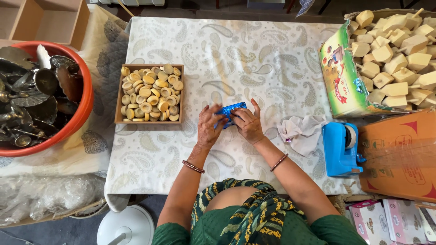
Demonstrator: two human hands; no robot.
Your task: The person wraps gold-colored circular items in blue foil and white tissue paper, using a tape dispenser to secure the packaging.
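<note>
A small packet in shiny blue wrapping (229, 111) lies on the paisley tablecloth (236, 59) in front of me. My left hand (210, 127) grips its left end with fingers curled over the foil. My right hand (248, 123) presses on its right side, with the thumb and forefinger on the wrapping. Both wrists wear thin bangles. Most of the packet is hidden under my fingers.
A wooden tray (118, 97) of several round wooden pieces sits left of my hands. A red tub (84, 109) of dark metal items stands far left. To the right are a crumpled white cloth (302, 131), a blue tape dispenser (340, 147), and a carton (340, 81) of wooden tops.
</note>
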